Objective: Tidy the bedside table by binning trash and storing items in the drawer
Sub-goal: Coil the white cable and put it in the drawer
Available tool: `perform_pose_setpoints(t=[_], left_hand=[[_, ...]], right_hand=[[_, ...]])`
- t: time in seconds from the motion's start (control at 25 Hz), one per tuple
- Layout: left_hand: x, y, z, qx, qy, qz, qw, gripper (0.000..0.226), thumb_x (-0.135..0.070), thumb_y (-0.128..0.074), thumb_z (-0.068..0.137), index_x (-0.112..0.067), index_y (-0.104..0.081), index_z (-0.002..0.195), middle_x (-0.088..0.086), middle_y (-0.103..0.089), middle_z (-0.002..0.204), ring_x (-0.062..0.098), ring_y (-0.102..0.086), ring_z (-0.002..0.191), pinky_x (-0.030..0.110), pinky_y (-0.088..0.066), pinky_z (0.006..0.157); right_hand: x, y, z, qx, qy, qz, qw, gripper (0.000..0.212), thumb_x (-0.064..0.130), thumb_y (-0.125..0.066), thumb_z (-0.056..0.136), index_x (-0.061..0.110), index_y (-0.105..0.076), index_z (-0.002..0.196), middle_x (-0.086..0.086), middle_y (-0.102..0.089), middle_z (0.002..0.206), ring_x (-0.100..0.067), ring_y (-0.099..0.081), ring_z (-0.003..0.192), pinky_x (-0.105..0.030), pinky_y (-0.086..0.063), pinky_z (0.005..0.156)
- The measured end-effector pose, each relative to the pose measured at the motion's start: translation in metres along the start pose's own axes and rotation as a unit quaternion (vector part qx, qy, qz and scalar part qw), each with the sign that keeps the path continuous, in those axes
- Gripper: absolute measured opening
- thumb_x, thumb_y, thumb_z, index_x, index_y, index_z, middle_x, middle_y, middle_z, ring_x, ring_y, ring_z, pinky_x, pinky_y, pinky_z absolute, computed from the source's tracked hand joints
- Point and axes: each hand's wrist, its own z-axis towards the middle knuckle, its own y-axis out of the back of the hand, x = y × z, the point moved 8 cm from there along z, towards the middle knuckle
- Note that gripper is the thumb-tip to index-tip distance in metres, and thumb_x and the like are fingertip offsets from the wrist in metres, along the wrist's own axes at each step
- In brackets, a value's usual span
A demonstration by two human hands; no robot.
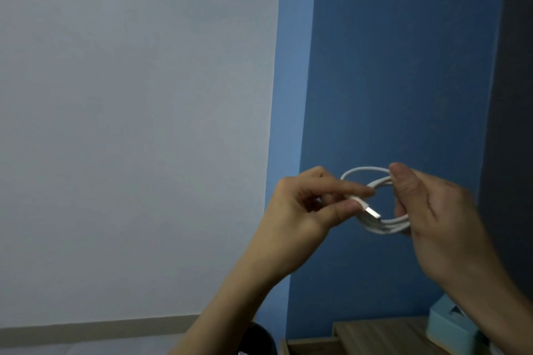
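Head view. Held in the air before a blue wall (pixel 389 66), well above the wooden desk (pixel 375 333): a white cable (pixel 385 227), wound in loose loops. Pinched near its metal plug (pixel 373 213) by thumb and forefinger of the left hand (pixel 300 210); gripped at the coil's other side by the curled right hand (pixel 432 210). Lower right, on the desk, a pale teal box (pixel 450 326), markings too blurred to read.

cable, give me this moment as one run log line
object: white cable, coiled | left hand: pinches plug end | right hand: grips coil | location: in the air, off bedside table | status: not yet stored
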Motion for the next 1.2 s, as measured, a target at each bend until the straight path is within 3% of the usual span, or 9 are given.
perform_pose_setpoints(t=[0.24,0.36,0.52,0.68,0.8,0.92,1.0,1.08,1.2], left_hand=[[-0.004,-0.006,-0.003,-0.067,0.007,0.052,0.996,0.010,-0.020,-0.074,0.075,-0.024,-0.072,0.084,0.001,-0.058,0.084,0.008,-0.058,0.076,0.030,-0.054,0.066],[0.001,-0.019,-0.002,-0.003,0.049,-0.026,0.998,0.008,-0.009,-0.068,0.082,-0.015,-0.063,0.082,0.011,-0.064,0.104,0.018,-0.064,0.094,0.026,-0.056,0.070],[-0.001,-0.020,-0.002,-0.040,0.037,-0.001,0.998,0.023,0.002,-0.064,0.080,-0.011,-0.046,0.082,0.020,-0.060,0.084,0.033,-0.058,0.067,0.031,-0.051,0.055],[0.002,-0.015,0.000,-0.117,0.014,0.103,0.988,0.028,-0.008,-0.058,0.072,-0.026,-0.040,0.085,-0.003,-0.056,0.071,0.023,-0.050,0.053,0.043,-0.051,0.051],[0.013,-0.025,-0.001,0.005,0.038,0.136,0.990,0.017,-0.035,-0.053,0.082,-0.020,-0.053,0.090,0.001,-0.059,0.073,0.021,-0.053,0.063,0.040,-0.049,0.059],[0.014,-0.029,-0.006,0.118,0.060,0.097,0.986,0.021,-0.036,-0.046,0.090,-0.022,-0.061,0.095,-0.002,-0.059,0.079,0.009,-0.052,0.069,0.026,-0.043,0.063],[0.011,-0.021,-0.004,0.115,0.030,0.228,0.966,0.017,-0.035,-0.050,0.090,-0.023,-0.060,0.085,-0.007,-0.055,0.066,0.010,-0.050,0.067,0.017,-0.039,0.063],[0.001,-0.015,-0.007,0.084,-0.039,0.412,0.906,0.017,-0.037,-0.054,0.089,-0.029,-0.052,0.074,-0.014,-0.046,0.054,0.014,-0.049,0.069,0.012,-0.030,0.053],[-0.013,-0.009,-0.018,0.016,-0.084,0.561,0.823,0.023,-0.042,-0.043,0.089,-0.029,-0.054,0.072,-0.015,-0.058,0.058,0.010,-0.052,0.049,0.020,-0.031,0.042]], right_hand=[[-0.001,0.002,-0.006,-0.059,0.003,0.009,0.998,0.045,0.051,-0.027,0.087,0.024,-0.041,0.054,-0.003,-0.042,0.041,-0.006,-0.053,0.054,-0.006,-0.032,0.042],[-0.004,-0.001,-0.008,-0.055,0.001,0.024,0.998,0.050,0.052,-0.027,0.087,0.018,-0.049,0.058,-0.008,-0.051,0.051,-0.014,-0.055,0.060,-0.010,-0.033,0.042],[0.002,-0.007,-0.012,-0.046,0.014,-0.004,0.999,0.049,0.048,-0.026,0.089,0.017,-0.043,0.055,-0.001,-0.042,0.044,-0.019,-0.048,0.056,-0.019,-0.031,0.042],[0.017,-0.008,-0.018,-0.049,0.057,-0.100,0.992,0.046,0.042,-0.029,0.092,0.017,-0.039,0.054,0.006,-0.028,0.042,-0.020,-0.043,0.062,-0.024,-0.028,0.048],[0.006,-0.004,-0.014,-0.048,0.026,-0.066,0.996,0.050,0.046,-0.028,0.090,0.016,-0.043,0.054,0.005,-0.031,0.041,-0.022,-0.045,0.062,-0.026,-0.028,0.047],[-0.003,-0.002,-0.011,-0.045,0.016,-0.044,0.998,0.053,0.050,-0.028,0.089,0.014,-0.043,0.053,-0.006,-0.037,0.042,-0.026,-0.045,0.061,-0.029,-0.029,0.046],[-0.004,-0.001,-0.010,-0.034,0.023,-0.038,0.998,0.060,0.052,-0.028,0.089,0.006,-0.046,0.055,-0.016,-0.042,0.045,-0.029,-0.045,0.061,-0.031,-0.030,0.045],[-0.003,0.001,-0.008,-0.027,0.026,-0.026,0.999,0.059,0.054,-0.028,0.089,0.009,-0.047,0.054,-0.016,-0.044,0.046,-0.028,-0.045,0.057,-0.031,-0.029,0.044],[0.000,0.006,-0.004,-0.024,0.026,-0.010,0.999,0.055,0.055,-0.032,0.087,0.015,-0.045,0.051,-0.016,-0.042,0.045,-0.028,-0.041,0.051,-0.032,-0.028,0.043]])
